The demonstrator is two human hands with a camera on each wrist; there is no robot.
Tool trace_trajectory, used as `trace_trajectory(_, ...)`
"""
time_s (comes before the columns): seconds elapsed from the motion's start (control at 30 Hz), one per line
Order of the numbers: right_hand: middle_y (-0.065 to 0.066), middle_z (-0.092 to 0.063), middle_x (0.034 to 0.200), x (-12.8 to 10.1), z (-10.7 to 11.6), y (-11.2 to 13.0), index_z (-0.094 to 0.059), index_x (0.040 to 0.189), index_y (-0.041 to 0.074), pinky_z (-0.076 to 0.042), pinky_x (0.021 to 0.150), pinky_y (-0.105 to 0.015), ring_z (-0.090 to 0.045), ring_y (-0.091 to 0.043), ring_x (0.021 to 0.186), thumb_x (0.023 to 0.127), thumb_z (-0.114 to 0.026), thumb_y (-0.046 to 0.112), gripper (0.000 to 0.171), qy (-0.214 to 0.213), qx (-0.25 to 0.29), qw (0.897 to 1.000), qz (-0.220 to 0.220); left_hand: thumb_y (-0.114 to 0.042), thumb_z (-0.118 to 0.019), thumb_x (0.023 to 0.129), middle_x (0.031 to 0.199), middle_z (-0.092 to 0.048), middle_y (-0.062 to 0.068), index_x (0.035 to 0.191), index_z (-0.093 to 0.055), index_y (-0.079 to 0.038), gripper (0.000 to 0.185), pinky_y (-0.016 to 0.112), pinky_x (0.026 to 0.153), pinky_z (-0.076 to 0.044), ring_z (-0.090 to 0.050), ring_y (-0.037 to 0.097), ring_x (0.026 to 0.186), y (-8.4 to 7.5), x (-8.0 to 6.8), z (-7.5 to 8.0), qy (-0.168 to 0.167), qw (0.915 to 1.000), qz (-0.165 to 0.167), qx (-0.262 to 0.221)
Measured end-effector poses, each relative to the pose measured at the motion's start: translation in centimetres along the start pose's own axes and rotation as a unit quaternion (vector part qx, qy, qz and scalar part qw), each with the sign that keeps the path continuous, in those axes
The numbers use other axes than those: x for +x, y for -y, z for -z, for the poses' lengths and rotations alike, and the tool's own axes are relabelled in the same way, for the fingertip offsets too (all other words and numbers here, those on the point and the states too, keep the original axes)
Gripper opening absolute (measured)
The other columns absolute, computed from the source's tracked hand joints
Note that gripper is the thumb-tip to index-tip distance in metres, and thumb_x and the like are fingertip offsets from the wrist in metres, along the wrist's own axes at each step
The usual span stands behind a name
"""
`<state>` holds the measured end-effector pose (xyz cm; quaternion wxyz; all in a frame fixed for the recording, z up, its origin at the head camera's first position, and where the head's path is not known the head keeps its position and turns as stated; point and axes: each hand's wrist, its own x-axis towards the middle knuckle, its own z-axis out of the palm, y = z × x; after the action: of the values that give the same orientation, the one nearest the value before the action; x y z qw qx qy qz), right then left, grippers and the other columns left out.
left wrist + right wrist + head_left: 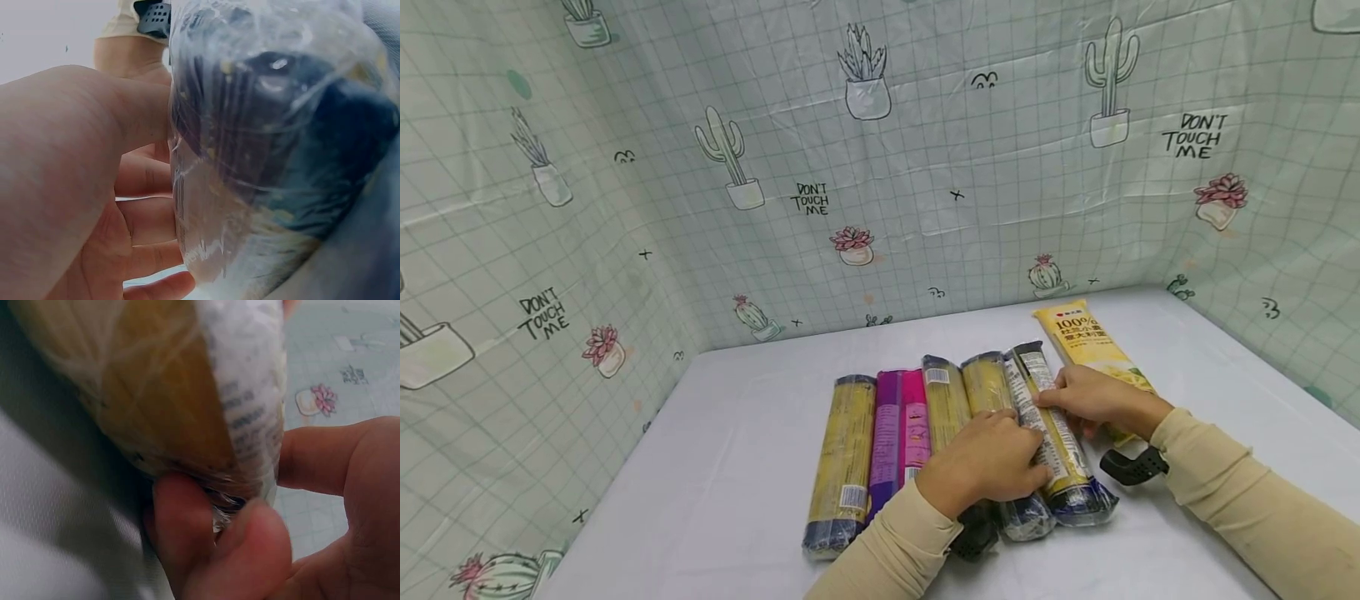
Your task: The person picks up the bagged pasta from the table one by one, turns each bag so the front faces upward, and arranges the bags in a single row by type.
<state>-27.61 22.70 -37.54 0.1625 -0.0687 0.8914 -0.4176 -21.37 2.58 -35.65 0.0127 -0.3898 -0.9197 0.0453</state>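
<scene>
Several long spaghetti packs lie side by side in front of me. My left hand (pixel 988 458) lies bent across a yellow spaghetti pack (pixel 985 383) with dark blue ends, its fingertips at the edge of the white-printed spaghetti pack (pixel 1047 417). In the left wrist view, the thumb and fingers meet a clear-wrapped pack end (pixel 281 125); their tips are hidden behind it. My right hand (pixel 1101 398) grips the white-printed pack from its right side, thumb and fingers around the wrapper. That pack's yellow and white side (pixel 169 394) fills the right wrist view.
To the left are another yellow pack (pixel 946 396), a purple and pink pack (pixel 898 417) and a yellow pack with a barcode (pixel 842 450). A flat yellow pasta bag (pixel 1086 333) lies behind my right hand. A patterned cloth (pixel 925 167) hangs behind the white table (pixel 737 467).
</scene>
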Motion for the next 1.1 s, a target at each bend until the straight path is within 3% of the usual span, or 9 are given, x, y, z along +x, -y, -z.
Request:
trace_trajectory(0.33, -0.004, -0.057, 0.064, 0.0, 0.1, 0.0, -0.052, 0.083, 0.005, -0.046, 0.046, -0.026, -0.051, -0.012, 0.048, 0.094, -0.064, 0.026, 0.027, -0.034, -0.004, 0.999, 0.005, -0.053, -0.057, 0.098, 0.097, -0.067, -0.017, 0.113, -0.067, -0.028, 0.030, 0.029, 0.099, -0.042, -0.056, 0.008, 0.114, -0.1, 0.1, -0.2, 0.001, 1.0000, 0.002, -0.002)
trace_trajectory(0.6, -0.005, -0.058, 0.061, 0.0, 0.7, 0.3, -0.051, 0.080, 0.005, -0.051, 0.046, -0.029, -0.055, -0.014, 0.049, 0.091, -0.065, 0.024, 0.026, -0.052, -0.005, 0.998, 0.028, -0.062, -0.047, 0.099, 0.121, -0.067, -0.010, 0.139, -0.058, -0.023, 0.057, 0.030, 0.108, -0.040, -0.051, 0.011, 0.129, 0.1, 0.1, -0.2, 0.015, 0.9998, 0.006, -0.012)
trace_trajectory(0.8, -0.003, -0.056, 0.057, 0.1, 1.0, 0.2, -0.053, 0.074, 0.007, -0.050, 0.044, -0.029, -0.053, -0.013, 0.046, 0.091, -0.067, 0.025, 0.028, -0.066, -0.027, 0.996, 0.047, -0.070, -0.039, 0.097, 0.122, -0.068, -0.004, 0.142, -0.055, -0.020, 0.069, 0.031, 0.105, -0.042, -0.054, 0.014, 0.126, 0.0, 0.1, -0.3, 0.016, 0.9991, 0.005, -0.040)
trace_trajectory(1.1, -0.002, -0.053, 0.058, -0.1, 1.7, 0.4, -0.049, 0.074, 0.007, -0.047, 0.043, -0.027, -0.051, -0.012, 0.047, 0.093, -0.065, 0.025, 0.031, -0.093, -0.028, 0.994, 0.052, -0.078, -0.035, 0.092, 0.140, -0.057, -0.005, 0.155, -0.038, -0.014, 0.090, 0.049, 0.120, -0.018, -0.036, 0.017, 0.143, -0.7, 0.3, -0.5, 0.033, 0.9945, 0.028, -0.095)
